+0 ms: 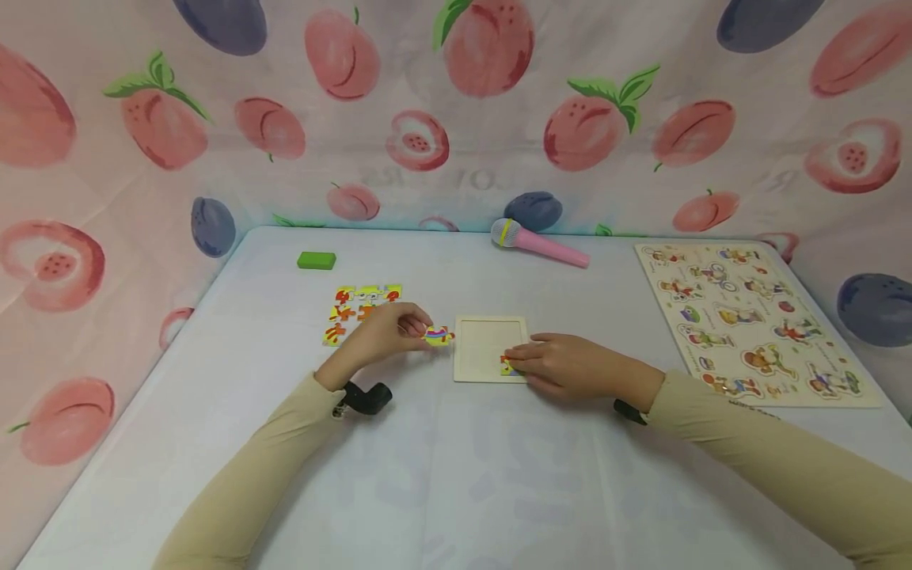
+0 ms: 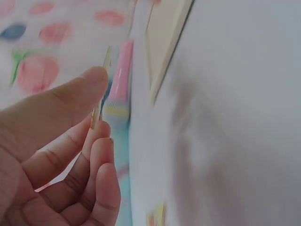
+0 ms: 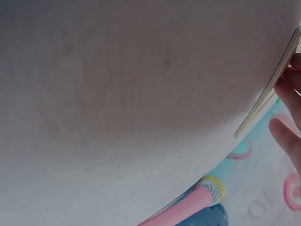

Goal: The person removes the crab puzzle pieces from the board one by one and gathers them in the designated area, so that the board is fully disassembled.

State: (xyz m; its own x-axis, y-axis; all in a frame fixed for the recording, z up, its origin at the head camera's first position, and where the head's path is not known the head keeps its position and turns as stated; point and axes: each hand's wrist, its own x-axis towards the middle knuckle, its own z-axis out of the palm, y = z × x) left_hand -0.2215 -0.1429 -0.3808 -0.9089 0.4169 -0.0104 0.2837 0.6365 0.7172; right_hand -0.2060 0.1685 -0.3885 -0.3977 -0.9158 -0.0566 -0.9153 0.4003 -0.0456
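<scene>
My left hand [image 1: 388, 331] pinches a jigsaw puzzle piece [image 1: 438, 336] with a rainbow stripe between thumb and fingers, just left of a small square wooden puzzle tray [image 1: 488, 336]. In the left wrist view the puzzle piece [image 2: 107, 61] shows edge-on. One yellow and red corner piece [image 1: 507, 366] lies inside the tray at its lower right. Extended fingers of my right hand [image 1: 573, 364] rest on that piece and partly cover it. Several loose puzzle pieces [image 1: 343, 314] lie grouped behind my left hand, which hides some of them.
A green block [image 1: 317, 260] lies at the back left. Along the back edge is a pink toy microphone [image 1: 545, 244]. A large wooden picture board [image 1: 755, 324] covers the right side, beyond my right forearm. A fruit-print cloth [image 1: 456, 119] hangs behind the white table [image 1: 456, 475].
</scene>
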